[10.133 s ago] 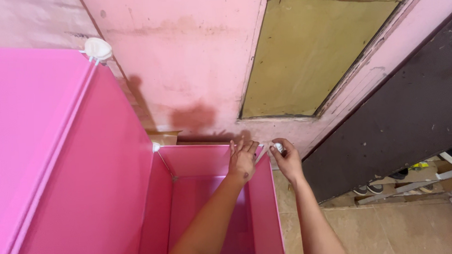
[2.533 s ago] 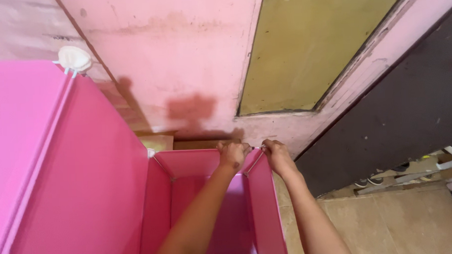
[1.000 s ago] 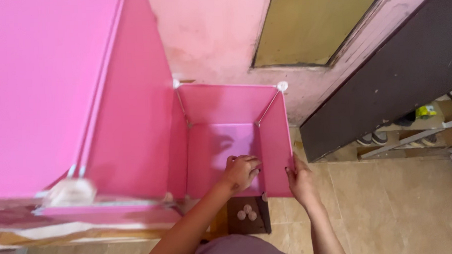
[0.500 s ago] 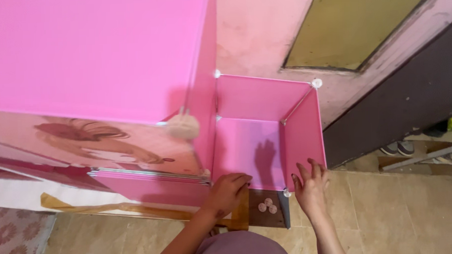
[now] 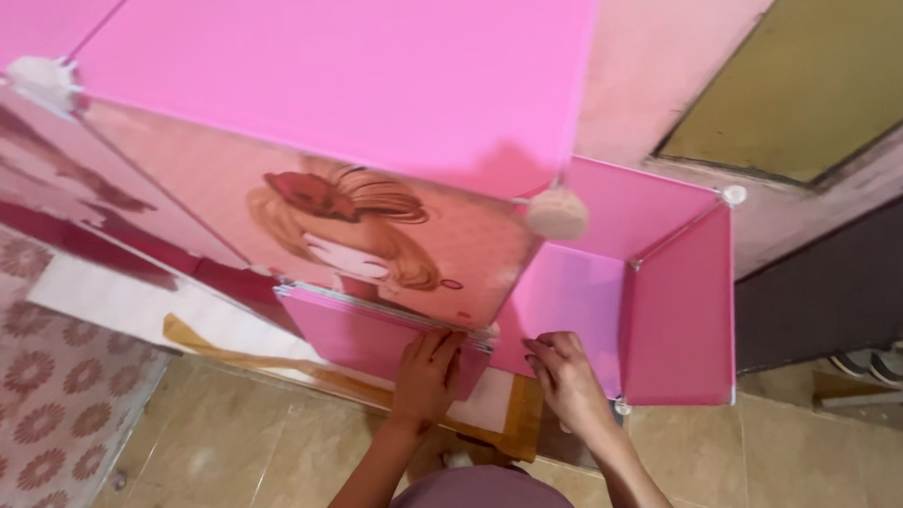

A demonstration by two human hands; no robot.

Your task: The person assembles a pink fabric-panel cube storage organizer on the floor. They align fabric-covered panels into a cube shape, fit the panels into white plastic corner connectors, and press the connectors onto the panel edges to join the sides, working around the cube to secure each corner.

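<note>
A: L hand (image 5: 426,373) — grip state?

B: Fingers flat and spread on the near end of the panel stack (image 5: 374,322), tips over its top edge. More a press than a clasp; whether the thumb is hooked underneath, can't tell.

A: R hand (image 5: 568,380)?

B: Fingers curled, tips at the lower front edge of the open cube (image 5: 673,296), just R of the stack end. Looks like a light pinch on the panel edge, but no clear closure seen. Nothing loose in it.

A: Stack relative to the grips?

B: Leans on edge against the front of the big unit (image 5: 366,97), under the picture door (image 5: 371,237). Long axis runs from L hand up and away to the person's left. So the L hand sits on it at one end; the R hand is near but apart from it, on the cube side.

A: Further out?

B: Round white connector (image 5: 557,214) above, between both hands. Another connector (image 5: 735,194) at the cube's far corner. Tile floor (image 5: 229,462) below, patterned mat (image 5: 36,399) far L.
</note>
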